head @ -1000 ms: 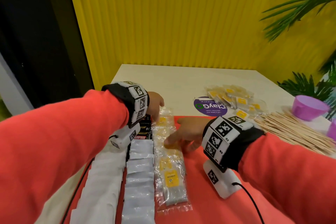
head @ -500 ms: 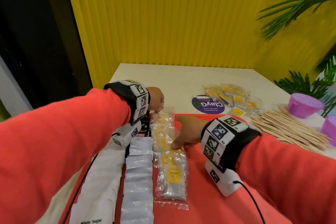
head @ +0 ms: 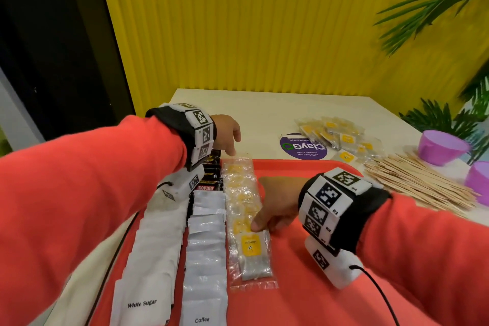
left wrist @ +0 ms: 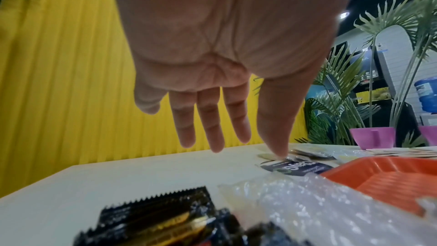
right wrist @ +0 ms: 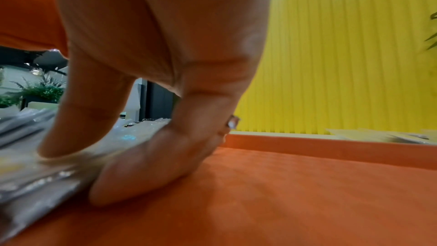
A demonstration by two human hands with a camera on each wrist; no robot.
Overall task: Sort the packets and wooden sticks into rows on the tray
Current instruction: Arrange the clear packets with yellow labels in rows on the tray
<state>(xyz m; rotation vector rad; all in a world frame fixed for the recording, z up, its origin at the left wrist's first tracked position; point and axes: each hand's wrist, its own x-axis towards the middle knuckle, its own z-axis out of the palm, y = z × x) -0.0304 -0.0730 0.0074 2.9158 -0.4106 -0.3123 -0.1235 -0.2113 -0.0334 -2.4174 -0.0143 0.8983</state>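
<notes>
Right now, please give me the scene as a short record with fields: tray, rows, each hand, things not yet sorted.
tray: red tray
rows: white sugar sachets, coffee sachets, clear tea packets
left hand: open, above the row's far end
right hand: thumb and fingers on the tea row
unsorted: wooden sticks, loose tea packets on the table

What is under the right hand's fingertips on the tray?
The right hand presses its fingers on the row of clear honey packets on the red tray. What lies beneath those overlapped packets is covered.
</notes>
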